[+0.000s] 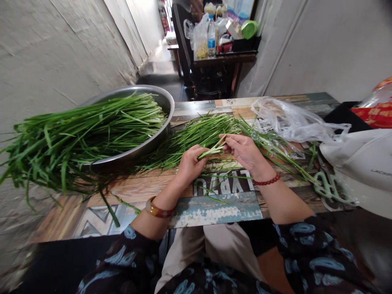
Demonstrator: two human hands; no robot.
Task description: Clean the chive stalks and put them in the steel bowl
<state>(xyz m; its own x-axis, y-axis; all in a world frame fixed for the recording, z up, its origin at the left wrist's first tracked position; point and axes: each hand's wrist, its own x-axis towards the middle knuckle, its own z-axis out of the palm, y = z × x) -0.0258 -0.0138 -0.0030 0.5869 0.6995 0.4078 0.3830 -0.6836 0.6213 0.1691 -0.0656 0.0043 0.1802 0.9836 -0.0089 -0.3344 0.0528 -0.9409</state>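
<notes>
My left hand (191, 163) is closed around a small bunch of garlic chives (212, 151), pale stem ends pointing right. At those ends, my right hand (241, 150) pinches a stem between thumb and fingers. Behind both hands lies a loose heap of chives (196, 132) on the wood-patterned table (220, 208). To the left, a big metal basin (170, 104) holds a thick pile of chives (101, 126), their green leaves hanging over its left side. Loose leaves are scattered near my wrists.
Clear plastic bags (294, 118) lie at the back right. Green-handled scissors (326, 188) and a white cap (364, 163) are at the right end. Beyond, a person (183, 36) stands by a small table with a water bottle (211, 36). A wall is close on the left.
</notes>
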